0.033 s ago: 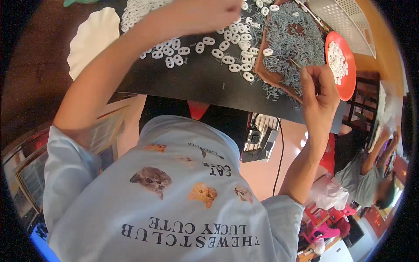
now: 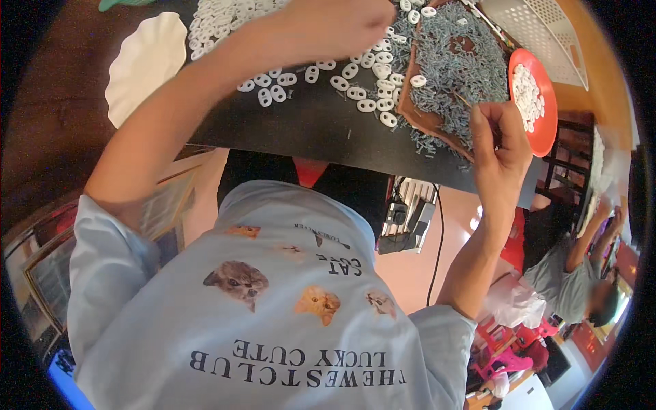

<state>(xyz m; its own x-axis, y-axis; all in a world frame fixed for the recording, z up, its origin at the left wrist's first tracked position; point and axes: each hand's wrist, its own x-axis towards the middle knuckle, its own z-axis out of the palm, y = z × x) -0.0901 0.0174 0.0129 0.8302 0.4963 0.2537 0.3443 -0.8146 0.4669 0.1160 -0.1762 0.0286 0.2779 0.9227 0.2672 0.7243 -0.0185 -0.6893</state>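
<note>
At the top edge, my left hand (image 2: 345, 27) is over the white oval pieces (image 2: 356, 93), each with two holes, spread on the black table (image 2: 307, 130). Its fingers are curled and slightly smeared; what they hold, if anything, is hidden. My right hand (image 2: 502, 133) pinches a thin brownish stick (image 2: 463, 100) between thumb and forefinger. The stick's tip points over a heap of small blue-grey screw-like pieces (image 2: 454, 65) on a brown, raised-edged mat or tray (image 2: 425, 121). One white oval piece (image 2: 418, 80) lies on the heap's left side.
Right of the heap stands a red plate (image 2: 544, 140) of small white pieces, with a white perforated basket (image 2: 564, 41) behind it. A white wavy-edged dish (image 2: 145, 65) lies at the left. Another person (image 2: 570, 273) is at the far right.
My left hand has shifted a little to the right over the white oval pieces. My right hand and its stick stay in place.
</note>
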